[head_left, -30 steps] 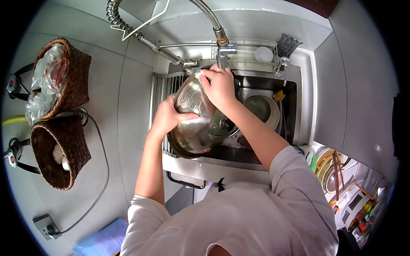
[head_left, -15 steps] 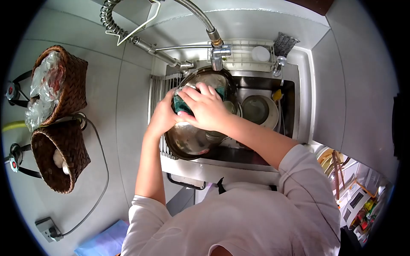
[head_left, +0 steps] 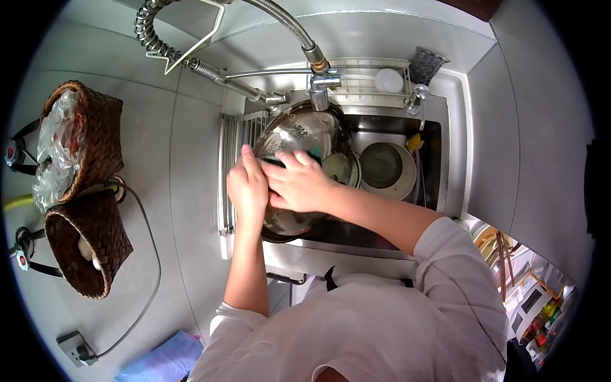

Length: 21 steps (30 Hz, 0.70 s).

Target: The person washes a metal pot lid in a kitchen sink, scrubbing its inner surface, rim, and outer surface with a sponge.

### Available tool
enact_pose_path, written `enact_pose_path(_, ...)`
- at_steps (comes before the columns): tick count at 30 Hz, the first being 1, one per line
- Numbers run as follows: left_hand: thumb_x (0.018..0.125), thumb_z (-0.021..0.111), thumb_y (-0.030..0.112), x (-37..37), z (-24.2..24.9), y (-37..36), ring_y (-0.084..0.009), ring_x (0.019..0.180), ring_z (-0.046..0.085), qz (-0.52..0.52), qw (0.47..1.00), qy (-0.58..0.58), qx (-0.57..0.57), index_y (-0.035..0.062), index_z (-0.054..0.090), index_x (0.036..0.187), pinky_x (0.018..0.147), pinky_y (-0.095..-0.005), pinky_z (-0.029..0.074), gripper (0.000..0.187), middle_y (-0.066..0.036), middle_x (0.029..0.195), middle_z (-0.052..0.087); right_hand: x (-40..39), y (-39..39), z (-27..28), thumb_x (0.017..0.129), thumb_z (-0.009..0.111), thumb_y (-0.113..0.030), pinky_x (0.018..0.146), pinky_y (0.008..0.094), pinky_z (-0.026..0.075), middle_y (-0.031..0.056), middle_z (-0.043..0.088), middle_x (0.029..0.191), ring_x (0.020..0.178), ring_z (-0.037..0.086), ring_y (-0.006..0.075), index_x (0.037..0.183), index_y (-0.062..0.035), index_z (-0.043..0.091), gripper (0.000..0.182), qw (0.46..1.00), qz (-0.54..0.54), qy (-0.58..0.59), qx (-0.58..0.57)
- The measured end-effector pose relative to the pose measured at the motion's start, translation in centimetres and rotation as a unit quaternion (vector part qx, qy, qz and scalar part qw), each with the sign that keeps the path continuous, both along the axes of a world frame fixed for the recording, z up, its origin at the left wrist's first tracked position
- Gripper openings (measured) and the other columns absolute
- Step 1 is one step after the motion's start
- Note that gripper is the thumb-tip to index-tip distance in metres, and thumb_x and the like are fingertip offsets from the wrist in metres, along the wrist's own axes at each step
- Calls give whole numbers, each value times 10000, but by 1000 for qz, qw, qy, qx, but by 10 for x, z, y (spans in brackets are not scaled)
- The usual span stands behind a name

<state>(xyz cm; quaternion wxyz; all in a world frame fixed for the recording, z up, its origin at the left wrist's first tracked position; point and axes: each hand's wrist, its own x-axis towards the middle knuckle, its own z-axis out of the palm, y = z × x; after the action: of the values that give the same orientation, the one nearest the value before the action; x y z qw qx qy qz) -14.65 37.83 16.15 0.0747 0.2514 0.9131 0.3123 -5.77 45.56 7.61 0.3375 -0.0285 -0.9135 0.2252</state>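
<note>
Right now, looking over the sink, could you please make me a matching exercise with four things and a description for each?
Things:
1. Metal pan
2. Scouring pad
3. Wire rack
4. Electrical plug

Descriptions:
A. Plugged into the grey socket plate
B. Green, partly hidden by the right hand
C. Holding a round white item
D. Silvery, its far rim by the faucet spout

Pairs: 1-D; 2-B; 3-C; 4-A

Bright and softly lit overall, glinting on the curved silver metal faucet (head_left: 324, 81) at the far edge of the rectangular stainless-steel sink (head_left: 449, 159), deeply shadowed inside the near edge. Bowed by fisheye distortion, vignetted to black at the corners.
</note>
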Motion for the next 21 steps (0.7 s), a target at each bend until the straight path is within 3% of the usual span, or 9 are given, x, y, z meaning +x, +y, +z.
enact_pose_path(2, 1041, 375, 392, -3, -7, -2, -444, 629, 604, 9, 999, 46, -14, -21, 657, 787, 605, -499, 462, 561, -253, 662, 615, -7, 16, -3, 852, 589, -363, 871, 397, 385, -25, 574, 1285, 1071, 532, 266, 1108, -129, 680, 359, 999, -46, 14, 21)
enact_pose_path(3, 1041, 370, 391, -4, -10, -4, -447, 632, 605, 14, 997, 65, -24, -19, 658, 787, 604, -502, 463, 562, -251, 664, 617, -3, 30, 22, 874, 571, -312, 868, 403, 392, -15, 576, 1300, 1048, 534, 274, 1162, -143, 662, 346, 991, -34, -91, -90)
enact_pose_path(5, 1041, 360, 389, -5, -14, -6, -453, 638, 608, 23, 993, 105, -44, -16, 660, 785, 602, -507, 466, 566, -249, 668, 622, -6, 59, 9, 891, 563, -269, 868, 417, 394, -5, 589, 1284, 1022, 533, 278, 1154, -119, 664, 320, 976, -147, -124, -102)
enact_pose_path(7, 1040, 353, 375, -3, -12, -5, -460, 666, 613, 20, 989, 134, -67, -9, 667, 795, 616, -515, 471, 552, -253, 685, 628, -6, 67, 11, 895, 562, -239, 871, 429, 394, 7, 600, 1262, 1010, 533, 283, 1153, -91, 660, 314, 971, -198, -67, -119)
enact_pose_path(8, 1039, 354, 372, -2, -11, -2, -462, 671, 612, 18, 986, 146, -72, -8, 667, 797, 618, -515, 472, 549, -255, 690, 629, -8, 59, 15, 893, 566, -247, 867, 430, 396, 16, 601, 1265, 1008, 527, 285, 1151, -71, 660, 326, 966, -179, -124, -137)
enact_pose_path(12, 1039, 345, 366, -4, -13, -1, -467, 679, 609, 30, 989, 136, -53, -10, 659, 793, 619, -516, 472, 548, -260, 702, 629, -13, 10, 18, 886, 574, -266, 897, 427, 397, -5, 590, 1294, 1086, 502, 274, 1252, -117, 638, 400, 991, -109, -16, -75)
enact_pose_path(15, 1040, 336, 367, -3, -10, 0, -468, 681, 609, 11, 988, 139, -59, -9, 656, 798, 621, -515, 472, 550, -259, 705, 629, -12, 44, 18, 884, 563, -233, 893, 429, 402, 0, 610, 1260, 1073, 506, 282, 1218, -159, 649, 352, 981, -136, -52, -127)
enact_pose_path(19, 1041, 327, 364, -4, -6, 2, -462, 674, 612, 0, 988, 134, -81, -6, 655, 791, 625, -513, 472, 554, -253, 697, 630, -22, 35, 19, 877, 563, -214, 825, 427, 417, 44, 620, 1197, 1022, 526, 284, 1111, -76, 670, 291, 969, -223, -16, -109)
enact_pose_path(21, 1042, 325, 361, -6, -8, 2, -459, 669, 613, 4, 993, 103, -63, -7, 653, 788, 623, -512, 473, 554, -250, 690, 629, -19, 0, 23, 835, 591, -197, 806, 424, 417, 31, 596, 1218, 1021, 530, 275, 975, -67, 709, 224, 985, -162, -11, -67)
